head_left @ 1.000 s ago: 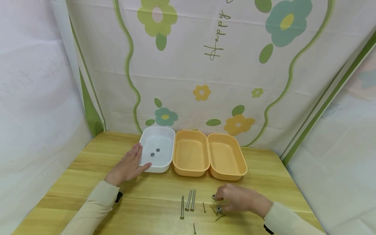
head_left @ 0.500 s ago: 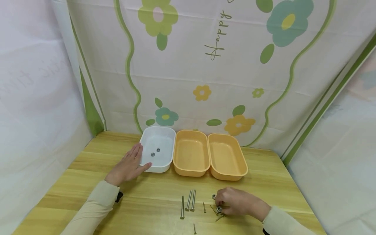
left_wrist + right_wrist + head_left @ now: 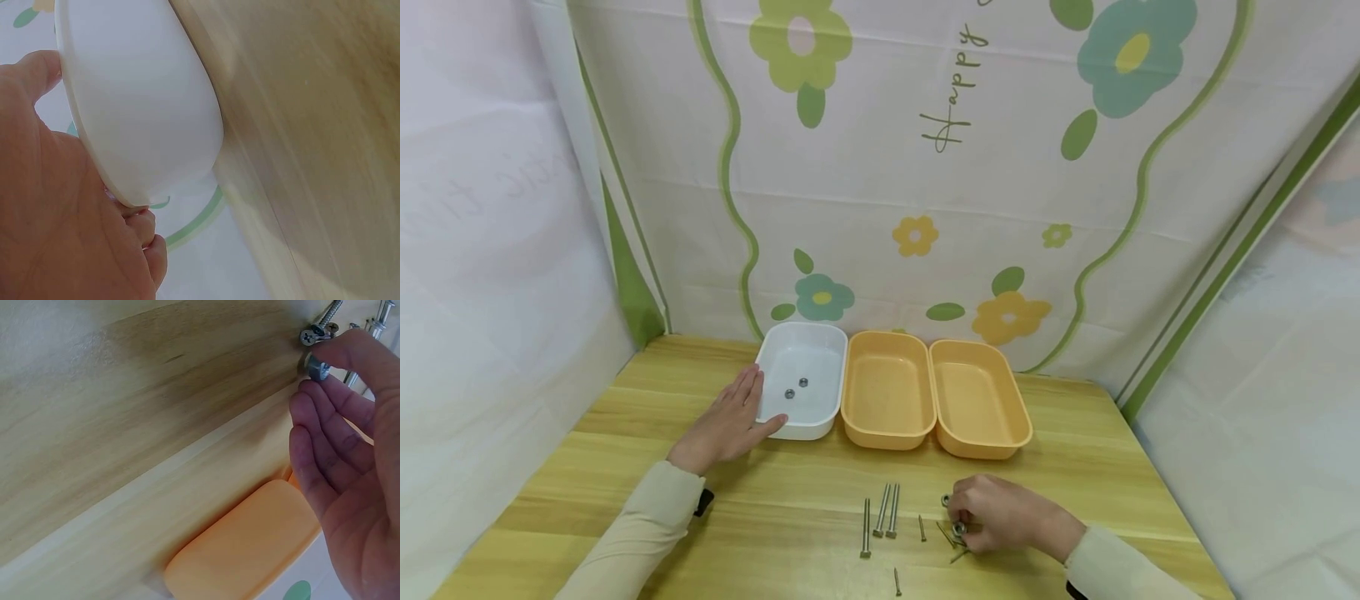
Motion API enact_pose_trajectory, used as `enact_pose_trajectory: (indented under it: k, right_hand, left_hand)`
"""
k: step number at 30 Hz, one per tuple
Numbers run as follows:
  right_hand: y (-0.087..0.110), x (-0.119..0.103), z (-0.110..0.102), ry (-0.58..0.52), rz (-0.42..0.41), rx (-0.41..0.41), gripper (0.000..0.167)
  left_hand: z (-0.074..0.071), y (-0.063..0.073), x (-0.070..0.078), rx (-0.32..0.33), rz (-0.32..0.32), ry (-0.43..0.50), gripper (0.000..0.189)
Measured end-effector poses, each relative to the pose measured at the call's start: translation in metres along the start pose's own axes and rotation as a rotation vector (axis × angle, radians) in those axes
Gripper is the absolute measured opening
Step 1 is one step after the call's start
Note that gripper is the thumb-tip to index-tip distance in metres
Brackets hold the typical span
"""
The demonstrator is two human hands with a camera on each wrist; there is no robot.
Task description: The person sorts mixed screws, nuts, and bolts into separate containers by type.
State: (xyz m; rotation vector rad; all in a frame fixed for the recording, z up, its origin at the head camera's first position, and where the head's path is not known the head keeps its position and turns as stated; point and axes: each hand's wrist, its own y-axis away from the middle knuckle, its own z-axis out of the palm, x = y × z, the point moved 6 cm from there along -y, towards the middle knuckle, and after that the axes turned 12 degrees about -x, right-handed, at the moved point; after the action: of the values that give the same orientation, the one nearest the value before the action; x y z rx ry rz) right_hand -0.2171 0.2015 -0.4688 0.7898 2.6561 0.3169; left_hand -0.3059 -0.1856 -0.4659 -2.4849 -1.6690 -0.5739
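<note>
My right hand [image 3: 1000, 517] pinches a metal hex nut [image 3: 317, 367] between thumb and index finger, low over the wooden table. In the head view that nut [image 3: 958, 529] shows beside the fingertips. Small screws [image 3: 945, 534] lie right by the thumb, and another nut [image 3: 946, 500] lies just beyond the index finger. My left hand [image 3: 730, 421] rests on the white tray [image 3: 806, 431], its fingers straight along the left rim and the thumb on the front rim. Two hex nuts [image 3: 797, 388] lie inside this tray.
Two orange trays [image 3: 889, 442] [image 3: 985, 451] stand right of the white one, before a flower-printed cloth [image 3: 865, 167]. Three long bolts [image 3: 880, 521] lie on the table [image 3: 775, 533] left of the right hand. Loose screws [image 3: 922, 528] [image 3: 897, 582] lie near them.
The right hand's thumb and index finger have closed in on the nut among the screws. My left hand stays on the white tray.
</note>
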Motion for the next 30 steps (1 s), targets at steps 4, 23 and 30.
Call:
enact_pose_trajectory:
  k: [4, 23, 30]
  right_hand:
    - [0.0, 0.003, -0.001, 0.003, 0.031, 0.022, 0.013]
    - [-0.003, 0.005, -0.051, 0.074, -0.002, 0.135, 0.014]
    - [-0.015, 0.001, -0.067, 0.135, -0.013, 0.154, 0.012]
  left_hand:
    - [-0.001, 0.001, 0.001, 0.005, 0.003, 0.002, 0.095]
    - [-0.001, 0.0, 0.0, 0.0, 0.002, 0.02, 0.097]
    - [0.0, 0.0, 0.0, -0.008, 0.003, 0.021, 0.097]
